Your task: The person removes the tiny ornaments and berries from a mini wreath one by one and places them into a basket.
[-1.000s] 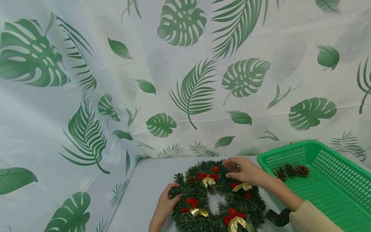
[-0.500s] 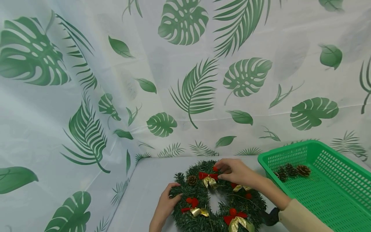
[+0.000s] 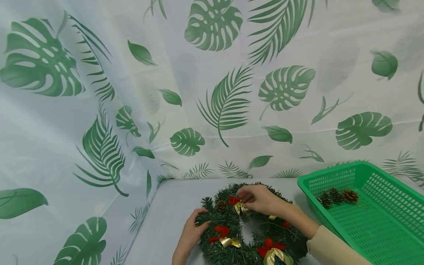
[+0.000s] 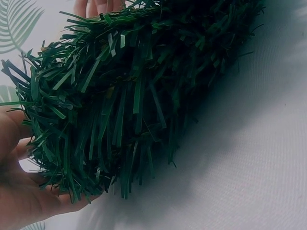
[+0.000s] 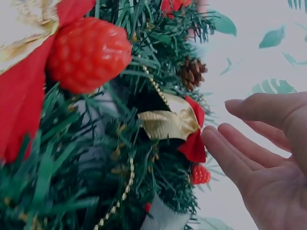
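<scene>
A green tinsel wreath (image 3: 225, 221) lies on the table, trimmed with red-and-gold bows, red berries and a small pine cone (image 3: 221, 205). My left hand (image 3: 190, 230) grips its left edge; in the left wrist view the fingers and thumb (image 4: 33, 201) curl round the tinsel. Over the wreath's upper part is my right hand (image 3: 263, 200), right at the top bow (image 3: 234, 200) and partly covering it. Seen from the right wrist, its fingers (image 5: 232, 153) are spread beside the bow (image 5: 175, 122), pinching nothing. A red berry (image 5: 200, 174) sits just below that bow.
A green plastic basket (image 3: 394, 206) stands to the right of the wreath, with several pine cones (image 3: 350, 196) in its far left corner. White leaf-print sheeting (image 3: 232, 158) hangs behind and along the left of the white table (image 3: 159, 221).
My right hand has moved left across the wreath, from its upper right to the top bow, and now hides the berry above it. My left hand has stayed at the left edge.
</scene>
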A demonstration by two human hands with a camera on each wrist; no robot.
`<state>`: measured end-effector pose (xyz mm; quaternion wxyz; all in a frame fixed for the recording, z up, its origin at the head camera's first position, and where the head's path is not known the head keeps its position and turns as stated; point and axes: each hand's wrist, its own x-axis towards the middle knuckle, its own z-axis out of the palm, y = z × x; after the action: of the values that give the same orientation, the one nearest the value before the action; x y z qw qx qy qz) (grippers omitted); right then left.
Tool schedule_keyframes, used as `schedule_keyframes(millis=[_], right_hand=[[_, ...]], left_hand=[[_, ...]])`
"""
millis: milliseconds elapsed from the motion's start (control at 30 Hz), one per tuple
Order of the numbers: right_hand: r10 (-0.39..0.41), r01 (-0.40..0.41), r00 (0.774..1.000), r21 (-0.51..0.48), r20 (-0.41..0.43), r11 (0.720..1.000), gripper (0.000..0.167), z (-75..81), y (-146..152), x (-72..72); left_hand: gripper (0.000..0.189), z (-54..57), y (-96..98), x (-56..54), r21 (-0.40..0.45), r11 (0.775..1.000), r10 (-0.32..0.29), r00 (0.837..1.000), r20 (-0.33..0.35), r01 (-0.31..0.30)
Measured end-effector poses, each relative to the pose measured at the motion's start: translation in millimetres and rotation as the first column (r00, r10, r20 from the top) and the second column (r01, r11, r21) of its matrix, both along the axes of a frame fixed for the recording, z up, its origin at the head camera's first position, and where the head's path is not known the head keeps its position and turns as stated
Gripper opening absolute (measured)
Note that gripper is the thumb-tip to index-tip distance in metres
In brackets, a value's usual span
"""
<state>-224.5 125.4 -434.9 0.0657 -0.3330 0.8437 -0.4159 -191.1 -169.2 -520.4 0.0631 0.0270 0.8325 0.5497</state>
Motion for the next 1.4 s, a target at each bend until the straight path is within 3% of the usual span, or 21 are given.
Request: schedule_keyframes(millis=[533,1400], right_hand=[[0.044,-0.044,0.998,-0.016,0.047,0.999,0.033,-9.0,-23.3,-12.1],[0.067,-0.07,0.997,0.058,0.047,0.996,0.036,-15.7,-49.8,-23.4]], left_hand=[[0.038,-0.8,-1.6,-1.1,0.007,1.0,0.007,1.0,0.01,-0.007],[0.036,-3.1,0.2,-1.5,0.041,0.999,0.027,1.0,0.002,-0.027]])
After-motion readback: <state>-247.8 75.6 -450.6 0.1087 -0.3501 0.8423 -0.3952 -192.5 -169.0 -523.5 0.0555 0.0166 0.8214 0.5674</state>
